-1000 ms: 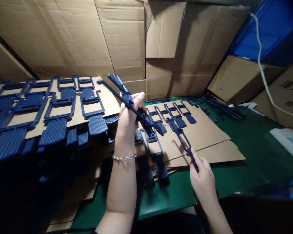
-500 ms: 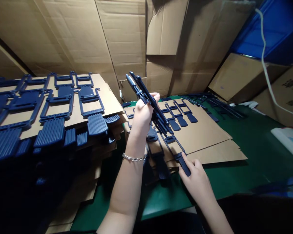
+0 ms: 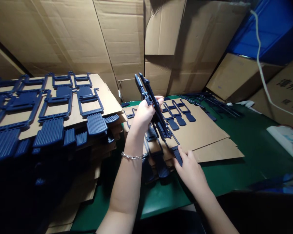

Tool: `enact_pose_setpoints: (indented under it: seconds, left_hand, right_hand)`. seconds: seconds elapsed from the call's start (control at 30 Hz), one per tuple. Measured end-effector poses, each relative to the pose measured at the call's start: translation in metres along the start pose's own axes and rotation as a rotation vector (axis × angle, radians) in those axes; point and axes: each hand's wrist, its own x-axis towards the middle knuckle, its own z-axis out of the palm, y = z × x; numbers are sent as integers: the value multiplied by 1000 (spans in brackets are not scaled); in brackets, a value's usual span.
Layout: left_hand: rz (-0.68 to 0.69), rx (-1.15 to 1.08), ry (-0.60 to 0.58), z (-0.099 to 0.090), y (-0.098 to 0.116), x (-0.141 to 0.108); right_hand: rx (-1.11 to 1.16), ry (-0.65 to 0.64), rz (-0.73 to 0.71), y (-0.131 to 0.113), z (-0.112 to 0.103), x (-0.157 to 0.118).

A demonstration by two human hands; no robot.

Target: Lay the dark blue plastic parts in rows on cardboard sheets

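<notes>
My left hand, with a chain bracelet at its wrist, is wrapped round a bundle of dark blue plastic frames held up at a slant above the cardboard. Lower right, my right hand pinches the flat end of one blue frame, whose upper part runs under the bundle. Left of it, another frame with a ribbed paddle hangs over the cardboard's front edge. Several smaller-looking frames lie in a row farther back on the cardboard sheet.
Stacked cardboard layers at the left carry several blue frames with ribbed paddles. Thin dark parts lie at the back of the green table. Cartons stand behind; a white cable hangs at the right.
The bundle in my left hand has shifted slightly right and tilted more upright. My right hand, with the frame end, has moved a little left and up.
</notes>
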Motion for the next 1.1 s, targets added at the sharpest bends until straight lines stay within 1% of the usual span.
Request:
enact_pose_setpoints:
  seconds: [0.13,0.27,0.33,0.4,0.47,0.53,0.57,0.6,0.63,0.67,0.73,0.8,0.87,0.97,1.03,1.07,1.1]
  left_hand:
    - [-84,-21,-143,10,2,-4]
    - [-154,-150,-309,18,-2,-7]
    - [-181,-207,-363,21,-5,-7]
    - [-199,-219,-397,22,-7,-7]
    - [-199,-201,-401,24,-8,-7]
    - [-187,-180,-358,27,-7,-7]
    - [-184,-171,-327,29,-6,-8]
    - [-187,-165,-293,32,-6,-8]
    - [-195,-162,-264,35,-6,-8]
    - [-206,-162,-239,39,-7,-9]
    - [-231,-162,-216,45,-11,-9]
    - [-232,-147,-223,49,-15,-8]
    - [-223,-115,-274,49,-18,-7]
    - [-265,-72,-349,43,-17,-6]
    - [-271,-43,-333,35,-12,-6]
    - [-249,-24,-306,31,-10,-5]
    - [-219,-10,-270,26,-7,-5]
  right_hand:
    - [-87,-55,-39,-6,-10,3]
    - [-91,-79,-69,-9,-16,10]
    - [-77,-74,-75,-9,-20,13]
    - [-25,-85,-49,-6,-26,15]
    - [85,-49,21,-1,-33,17]
    - [306,73,50,5,-39,18]
    - [452,132,21,8,-41,19]
    - [603,164,-38,9,-42,19]
    - [741,166,-109,10,-43,19]
    - [844,139,-172,10,-43,18]
    - [927,81,-229,8,-42,14]
    - [934,112,-192,5,-41,10]
    - [970,201,-101,4,-40,7]
    - [1167,329,66,11,-41,5]
    - [1287,322,175,22,-41,6]
    - [1312,270,231,29,-40,5]
    - [1314,190,286,37,-38,5]
